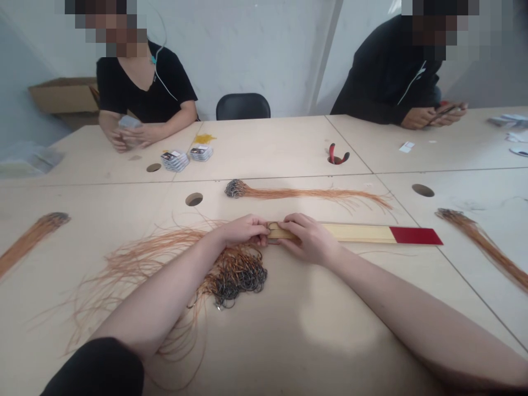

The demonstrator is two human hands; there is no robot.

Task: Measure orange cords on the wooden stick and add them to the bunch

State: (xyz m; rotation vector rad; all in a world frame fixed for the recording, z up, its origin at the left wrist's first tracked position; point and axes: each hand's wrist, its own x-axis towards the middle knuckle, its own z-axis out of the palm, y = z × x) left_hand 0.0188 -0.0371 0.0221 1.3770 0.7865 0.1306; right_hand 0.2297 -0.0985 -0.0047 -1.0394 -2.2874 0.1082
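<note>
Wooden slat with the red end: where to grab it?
Take the red end of the wooden slat from above, pinching its long edges. It lies flat on the table, and that end is free, while the left hand and right hand cover the other end.

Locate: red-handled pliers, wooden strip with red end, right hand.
Red-handled pliers [338, 154]: head view, on the red handles.
Wooden strip with red end [414, 236]: head view, on the red end.
Right hand [309, 239]: head view, on the back of the hand.
</note>
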